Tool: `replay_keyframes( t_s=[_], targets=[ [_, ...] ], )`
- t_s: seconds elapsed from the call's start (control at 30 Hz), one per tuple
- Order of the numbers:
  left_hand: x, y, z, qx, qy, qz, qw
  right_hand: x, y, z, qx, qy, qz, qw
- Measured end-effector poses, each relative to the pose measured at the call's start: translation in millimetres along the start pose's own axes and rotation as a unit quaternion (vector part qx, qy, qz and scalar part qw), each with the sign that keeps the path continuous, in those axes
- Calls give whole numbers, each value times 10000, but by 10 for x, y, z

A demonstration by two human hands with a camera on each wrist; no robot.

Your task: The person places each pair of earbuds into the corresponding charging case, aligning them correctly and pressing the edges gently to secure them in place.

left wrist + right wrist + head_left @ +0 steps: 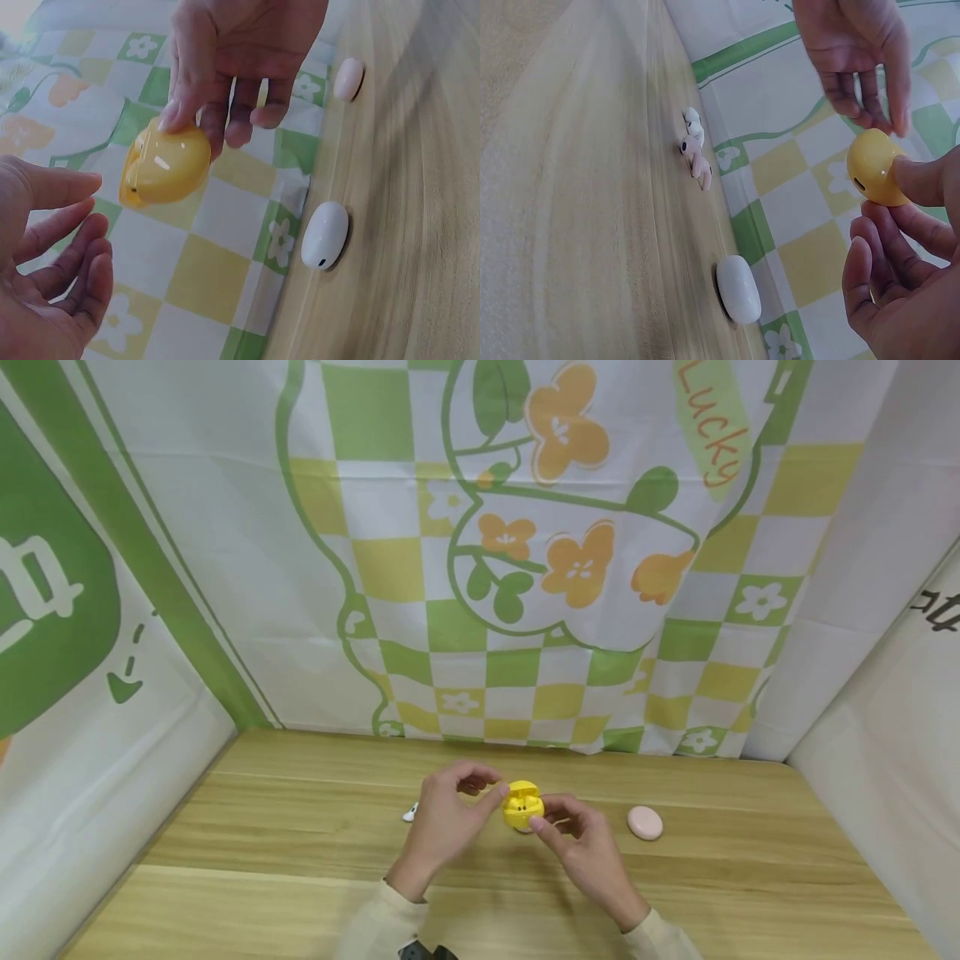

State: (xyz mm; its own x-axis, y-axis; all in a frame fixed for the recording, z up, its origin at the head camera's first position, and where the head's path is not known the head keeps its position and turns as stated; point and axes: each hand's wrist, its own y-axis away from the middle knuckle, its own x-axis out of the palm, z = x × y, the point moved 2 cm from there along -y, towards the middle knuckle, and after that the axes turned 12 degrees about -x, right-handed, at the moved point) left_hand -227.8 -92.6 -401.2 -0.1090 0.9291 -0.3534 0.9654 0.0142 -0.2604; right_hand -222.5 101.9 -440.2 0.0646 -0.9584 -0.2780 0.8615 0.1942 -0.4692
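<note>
A yellow, rounded earbud case (pixel 522 812) is held above the table with its lid raised; yellow shapes like earbuds show inside. My right hand (pixel 592 852) pinches it between thumb and fingers, also seen in the left wrist view, where the right hand (pixel 240 52) grips the glossy case (pixel 176 165). My left hand (pixel 453 818) is close beside the lid. In the left wrist view a gap lies between the left hand's (pixel 52 262) fingers and the case, and nothing is in its grasp.
On the wooden table (pixel 300 827) lie a pink case (pixel 645 822) at the right and a white case (pixel 326 235) near the middle. White earbuds (pixel 694 124) and pink earbuds (pixel 697 161) lie at the left. A patterned cloth (pixel 390 568) hangs behind.
</note>
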Motion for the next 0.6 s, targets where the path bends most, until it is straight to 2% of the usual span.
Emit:
replay_keyframes(
  t_s=[0.13,0.27,0.43,0.6],
  targets=[
    [-24,-36,58,-332,187,196,9991,-7,-2,-1,12,-117,-58,9999],
    [-25,-41,92,-712,130,613,9955,-10,-6,-8,102,-305,-116,9994],
    [9,-43,131,-952,189,1175,9883,-13,-6,-9,207,-424,-130,9988],
    [45,-45,148,-1119,445,1380,9831,-14,-4,-4,159,-456,-28,9988]
  ],
)
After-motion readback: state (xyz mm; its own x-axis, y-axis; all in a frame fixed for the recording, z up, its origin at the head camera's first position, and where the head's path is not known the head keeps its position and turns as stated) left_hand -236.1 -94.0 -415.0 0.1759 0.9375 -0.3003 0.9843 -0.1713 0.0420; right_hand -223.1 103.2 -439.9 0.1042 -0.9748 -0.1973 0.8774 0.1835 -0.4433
